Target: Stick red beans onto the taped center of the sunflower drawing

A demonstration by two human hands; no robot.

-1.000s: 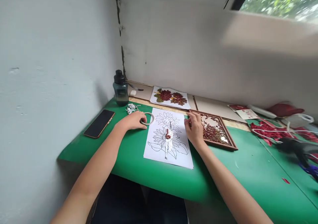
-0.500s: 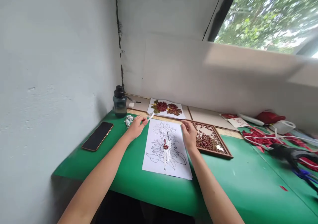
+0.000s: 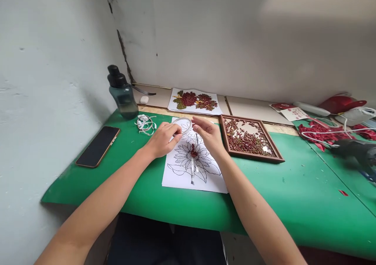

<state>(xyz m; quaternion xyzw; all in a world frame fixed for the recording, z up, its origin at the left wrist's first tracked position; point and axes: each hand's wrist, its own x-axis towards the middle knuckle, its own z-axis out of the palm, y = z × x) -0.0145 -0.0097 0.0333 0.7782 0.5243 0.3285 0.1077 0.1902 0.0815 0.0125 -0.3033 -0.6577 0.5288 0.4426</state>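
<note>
Just left of the frame's centre, the left hand (image 3: 163,139) was closed around a thin roll of tape (image 3: 182,125), held above the top edge of the flower drawing (image 3: 192,163), while the right hand (image 3: 207,134) had its fingertips pinched at the roll's rim, seemingly on the tape's loose end. Peeling cleanly probably called for the left hand to steady the roll while the right drew the end off slowly and level, clear of the red beans stuck at the flower's centre. The green table (image 3: 293,202) ran along a pale wall, with a phone (image 3: 98,146) and dark bottle (image 3: 122,92) at left and a framed tray of beans (image 3: 249,138) at right.
</note>
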